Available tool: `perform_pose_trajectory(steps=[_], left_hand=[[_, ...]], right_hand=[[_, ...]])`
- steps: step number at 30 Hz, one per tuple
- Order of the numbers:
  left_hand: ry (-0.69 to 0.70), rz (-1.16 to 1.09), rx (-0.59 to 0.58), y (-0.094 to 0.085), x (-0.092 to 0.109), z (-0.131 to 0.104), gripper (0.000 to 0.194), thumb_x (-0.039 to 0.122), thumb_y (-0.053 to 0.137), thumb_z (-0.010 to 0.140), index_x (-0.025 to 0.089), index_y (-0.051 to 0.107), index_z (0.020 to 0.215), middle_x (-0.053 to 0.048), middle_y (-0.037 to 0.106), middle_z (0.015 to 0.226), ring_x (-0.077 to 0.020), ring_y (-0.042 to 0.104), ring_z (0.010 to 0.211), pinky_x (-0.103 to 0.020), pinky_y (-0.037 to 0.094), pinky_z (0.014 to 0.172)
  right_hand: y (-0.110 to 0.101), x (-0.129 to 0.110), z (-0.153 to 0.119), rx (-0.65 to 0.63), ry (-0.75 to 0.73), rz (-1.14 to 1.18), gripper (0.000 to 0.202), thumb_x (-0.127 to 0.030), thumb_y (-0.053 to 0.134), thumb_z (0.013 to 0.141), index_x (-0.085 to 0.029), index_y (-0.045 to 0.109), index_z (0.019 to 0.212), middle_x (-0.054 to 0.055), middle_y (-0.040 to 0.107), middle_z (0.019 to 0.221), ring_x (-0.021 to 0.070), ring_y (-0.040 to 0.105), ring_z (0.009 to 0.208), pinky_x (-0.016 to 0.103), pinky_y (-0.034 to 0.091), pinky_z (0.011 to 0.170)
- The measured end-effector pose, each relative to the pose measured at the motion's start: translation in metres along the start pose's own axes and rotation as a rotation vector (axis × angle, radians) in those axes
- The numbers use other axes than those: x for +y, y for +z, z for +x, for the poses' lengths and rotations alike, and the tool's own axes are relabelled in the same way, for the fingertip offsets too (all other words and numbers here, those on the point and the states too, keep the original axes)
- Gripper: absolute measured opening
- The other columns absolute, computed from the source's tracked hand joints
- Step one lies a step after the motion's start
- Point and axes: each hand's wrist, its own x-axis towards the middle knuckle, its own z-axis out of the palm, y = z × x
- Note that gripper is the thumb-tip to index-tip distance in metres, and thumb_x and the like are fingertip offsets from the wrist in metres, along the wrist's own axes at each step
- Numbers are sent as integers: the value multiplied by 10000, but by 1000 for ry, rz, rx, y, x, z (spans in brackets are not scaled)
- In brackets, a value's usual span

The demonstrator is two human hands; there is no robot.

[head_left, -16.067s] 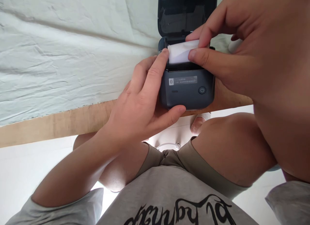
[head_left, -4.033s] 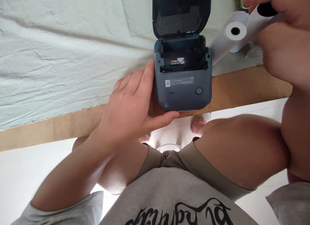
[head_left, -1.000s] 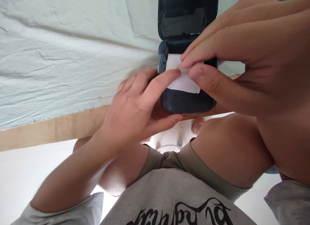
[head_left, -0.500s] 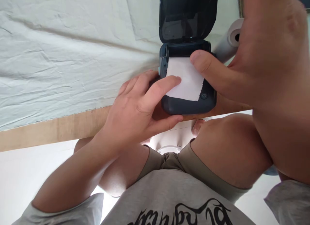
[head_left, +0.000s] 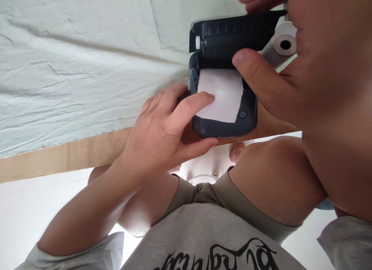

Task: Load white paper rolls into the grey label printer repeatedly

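A small dark label printer [head_left: 223,129] sits at the table's edge, its hinged lid [head_left: 232,33] partly lowered. A strip of white paper [head_left: 225,85] lies out of its bay over the front, with a ragged end near the power button. My left hand [head_left: 162,126] grips the printer's left side and front, with the index finger pressing on the paper. Spread wide, my right hand [head_left: 293,64] has its thumb over the printer's right side near the paper. Its other fingers are behind the lid's top edge, seemingly touching it.
A white paper roll [head_left: 280,45] lies right of the printer, partly hidden by my right hand. Pale wrinkled cloth [head_left: 87,68] covers the table, leaving a bare wooden edge [head_left: 72,155] at the front. My legs are below that edge.
The printer's lid has swung down from upright towards the body, with my right fingers coming into view behind it. My left hand and the paper have hardly moved.
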Motion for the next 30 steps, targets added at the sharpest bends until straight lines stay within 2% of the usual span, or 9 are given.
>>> perform_pose_trajectory(steps=[5, 8, 10, 14, 19, 23, 26, 28, 30], left_hand=[[10, -24, 9, 0, 2, 0, 508, 633, 591, 1120, 369, 621, 1553, -112, 692, 1558, -395, 729, 1404, -612, 624, 1166], [-10, -33, 17, 1, 2, 0, 526, 657, 610, 1096, 399, 629, 1554, -97, 688, 1571, -411, 720, 1409, -635, 619, 1164], [-28, -31, 9, 2, 3, 0, 516, 646, 598, 1101, 407, 636, 1557, -100, 683, 1581, -418, 722, 1406, -647, 617, 1160], [-24, -20, 10, 2, 5, -1, 592, 648, 571, 1112, 416, 568, 1656, -98, 688, 1587, -422, 714, 1428, -653, 604, 1190], [-12, -27, 42, 4, 5, -1, 871, 687, 574, 1111, 378, 256, 1861, -97, 716, 1567, -442, 708, 1449, -626, 602, 1192], [11, -29, 29, 3, 1, 0, 877, 672, 600, 1100, 419, 238, 1858, -84, 708, 1580, -440, 722, 1431, -619, 620, 1171], [23, -21, 35, 1, 1, 1, 841, 630, 623, 1099, 402, 278, 1832, -85, 710, 1557, -415, 727, 1430, -596, 626, 1179], [6, -11, 13, -1, 3, 1, 861, 610, 673, 1081, 374, 288, 1815, -96, 697, 1576, -413, 709, 1465, -602, 615, 1201], [-34, 3, -20, -3, 6, 2, 875, 585, 730, 1057, 366, 305, 1789, -98, 691, 1596, -404, 691, 1498, -604, 603, 1225]], right_hand=[[-3, -4, -5, -24, -52, -19, 815, -675, 240, 999, -239, 684, 1525, 6, 641, 1472, 254, 578, 1466, 456, 453, 1269], [1, -1, -5, 16, -127, 61, 706, -651, 294, 1034, -241, 784, 1334, 13, 692, 1350, 198, 635, 1342, 418, 497, 1165], [3, 1, -4, 25, -142, 74, 647, -648, 327, 1057, -269, 811, 1259, -16, 704, 1354, 177, 656, 1320, 424, 506, 1149], [4, 0, -5, -19, -89, 7, 614, -675, 350, 1070, -357, 750, 1410, -22, 651, 1491, 239, 638, 1419, 569, 506, 1271], [6, 2, -6, -79, 15, 50, 686, -724, 351, 979, -410, 660, 1505, 20, 624, 1469, 289, 580, 1472, 691, 414, 1342], [10, 5, -5, -78, 137, 78, 853, -851, 287, 895, -393, 664, 1507, 30, 611, 1479, 373, 450, 1622, 740, 250, 1401], [8, 6, -3, -86, 162, 101, 809, -835, 334, 886, -399, 692, 1465, 19, 617, 1441, 364, 415, 1650, 721, 121, 1463], [6, 6, -1, -94, 170, 101, 748, -810, 408, 888, -411, 689, 1455, 16, 605, 1433, 357, 409, 1641, 725, 168, 1444], [4, 7, 1, -127, 151, 86, 730, -805, 451, 901, -420, 656, 1487, 17, 584, 1446, 341, 419, 1622, 702, 284, 1410]])
